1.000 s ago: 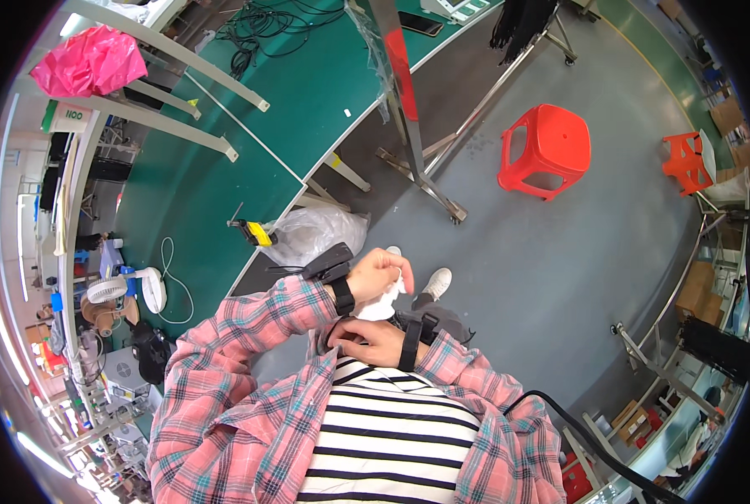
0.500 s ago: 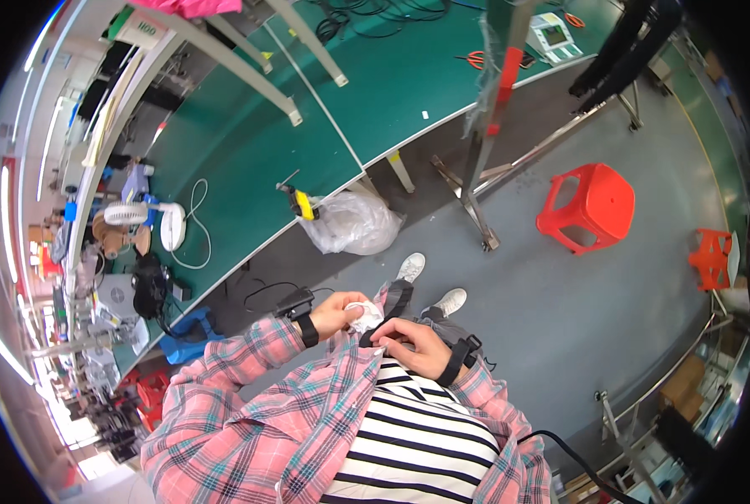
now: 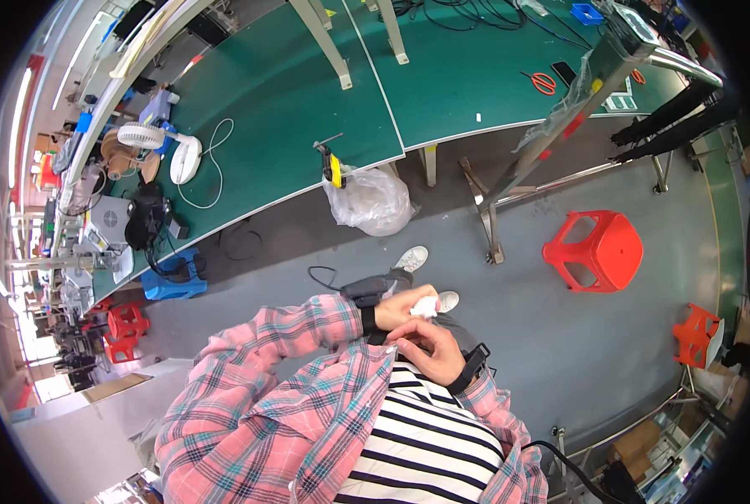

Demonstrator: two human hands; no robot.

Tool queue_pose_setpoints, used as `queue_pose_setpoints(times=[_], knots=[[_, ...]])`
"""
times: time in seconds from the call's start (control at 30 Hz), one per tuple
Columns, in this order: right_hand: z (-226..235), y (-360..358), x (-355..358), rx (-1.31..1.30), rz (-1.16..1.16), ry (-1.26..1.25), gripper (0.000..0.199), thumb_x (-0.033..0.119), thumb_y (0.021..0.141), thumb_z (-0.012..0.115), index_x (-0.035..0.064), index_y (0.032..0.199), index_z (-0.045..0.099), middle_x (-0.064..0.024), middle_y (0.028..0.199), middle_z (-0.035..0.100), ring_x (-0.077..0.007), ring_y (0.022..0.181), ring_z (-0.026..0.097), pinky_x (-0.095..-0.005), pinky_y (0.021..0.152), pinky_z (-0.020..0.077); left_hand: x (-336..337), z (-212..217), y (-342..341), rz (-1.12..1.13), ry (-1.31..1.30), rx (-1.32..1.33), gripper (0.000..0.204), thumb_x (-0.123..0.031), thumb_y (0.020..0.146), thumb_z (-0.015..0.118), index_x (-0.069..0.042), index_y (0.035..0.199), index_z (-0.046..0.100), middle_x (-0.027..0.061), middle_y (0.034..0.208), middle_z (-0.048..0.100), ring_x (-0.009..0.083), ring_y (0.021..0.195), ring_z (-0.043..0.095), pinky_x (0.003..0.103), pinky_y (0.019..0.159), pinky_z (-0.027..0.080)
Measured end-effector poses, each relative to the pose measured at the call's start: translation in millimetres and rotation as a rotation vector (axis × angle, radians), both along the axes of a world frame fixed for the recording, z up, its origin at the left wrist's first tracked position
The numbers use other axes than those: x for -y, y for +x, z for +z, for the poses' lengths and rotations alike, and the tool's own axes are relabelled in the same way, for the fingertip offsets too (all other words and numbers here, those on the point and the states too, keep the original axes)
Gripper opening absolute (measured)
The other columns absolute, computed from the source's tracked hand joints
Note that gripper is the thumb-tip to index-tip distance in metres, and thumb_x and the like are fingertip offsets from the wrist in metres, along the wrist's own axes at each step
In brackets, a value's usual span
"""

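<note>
My left hand [image 3: 402, 309] is closed around a crumpled white tissue [image 3: 425, 307], which pokes out past the fingers. A black strap [image 3: 369, 322] circles my left wrist. Just below, my right hand [image 3: 435, 349] has its fingers bent inward beside that strap and the edge of the pink plaid shirt [image 3: 308, 403]. Whatever its fingertips pinch is hidden. Around my right wrist sits a black band [image 3: 471, 370]. Both hands are in front of my striped top [image 3: 430, 433].
Ahead runs a green-topped bench [image 3: 283, 126] with a clear plastic bag [image 3: 371, 202] hanging at its edge beside a yellow-black clamp [image 3: 333, 168]. A red stool [image 3: 606, 252] stands on the right, a blue stool [image 3: 176, 275] on the left. A metal frame post [image 3: 551, 139] rises ahead right.
My left hand has moved right with the tissue, its wrist now above the right hand's fingers. My right hand has shifted slightly right. The view has turned, moving the surroundings.
</note>
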State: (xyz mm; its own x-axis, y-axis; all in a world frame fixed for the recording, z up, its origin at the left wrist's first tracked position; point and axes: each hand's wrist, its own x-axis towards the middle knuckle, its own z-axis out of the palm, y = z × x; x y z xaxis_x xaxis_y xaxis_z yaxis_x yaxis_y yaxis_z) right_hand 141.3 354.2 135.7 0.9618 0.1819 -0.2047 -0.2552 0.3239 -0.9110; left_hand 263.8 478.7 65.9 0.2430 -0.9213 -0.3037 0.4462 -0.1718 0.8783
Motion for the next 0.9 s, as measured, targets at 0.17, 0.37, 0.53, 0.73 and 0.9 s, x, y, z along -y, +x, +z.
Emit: queue_pose_setpoints(times=[0.17,0.37,0.53,0.73,0.9], knots=[[6.8,-9.6,10.4,-0.094,-0.018,0.024,0.016,0.003,0.093,0.053,-0.0043,0.107,0.057,-0.0081,0.100,0.062,-0.0123,0.094,0.060,-0.0251,0.084,0.0479,-46.0,-6.8,1.0,-0.117,0.034,0.745,0.014,-0.012,0.088,0.051,-0.005,0.100,0.047,0.0132,0.085,0.057,0.0303,0.080,0.059,0.039,0.064,0.045],[7.7,-17.6,16.5,-0.149,-0.073,0.102,0.016,0.005,0.094,0.052,-0.0042,0.106,0.057,-0.0079,0.098,0.062,-0.0118,0.093,0.060,-0.0249,0.084,0.0480,-113.1,30.8,2.4,-0.460,0.348,0.809,0.016,-0.009,0.085,0.051,-0.002,0.098,0.055,0.0171,0.089,0.059,0.0369,0.085,0.058,0.042,0.072,0.046],[3.9,-16.6,18.2,-0.146,-0.051,0.097,0.017,0.006,0.094,0.052,-0.0041,0.107,0.056,-0.0072,0.097,0.062,-0.0118,0.092,0.060,-0.0246,0.083,0.0481,-94.8,32.2,-7.2,-0.485,0.316,0.887,0.013,-0.011,0.084,0.052,-0.002,0.089,0.059,0.0179,0.089,0.060,0.0387,0.090,0.058,0.045,0.077,0.047],[-1.0,-10.5,13.9,-0.113,-0.006,0.119,0.017,0.008,0.094,0.053,-0.0037,0.106,0.057,-0.0071,0.097,0.062,-0.0114,0.091,0.060,-0.0248,0.083,0.0484,-77.9,17.4,-12.1,-0.481,0.329,0.768,0.022,-0.008,0.084,0.051,-0.003,0.104,0.058,0.0156,0.101,0.059,0.0369,0.093,0.057,0.042,0.079,0.046],[-3.7,-2.2,9.5,-0.085,-0.004,0.159,0.017,0.010,0.094,0.054,-0.0027,0.106,0.058,-0.0066,0.096,0.063,-0.0105,0.090,0.061,-0.0248,0.082,0.0490,-111.3,43.1,-2.3,-0.368,0.427,0.433,0.025,-0.010,0.083,0.053,-0.003,0.108,0.054,0.0147,0.104,0.059,0.0398,0.096,0.056,0.044,0.079,0.046]])
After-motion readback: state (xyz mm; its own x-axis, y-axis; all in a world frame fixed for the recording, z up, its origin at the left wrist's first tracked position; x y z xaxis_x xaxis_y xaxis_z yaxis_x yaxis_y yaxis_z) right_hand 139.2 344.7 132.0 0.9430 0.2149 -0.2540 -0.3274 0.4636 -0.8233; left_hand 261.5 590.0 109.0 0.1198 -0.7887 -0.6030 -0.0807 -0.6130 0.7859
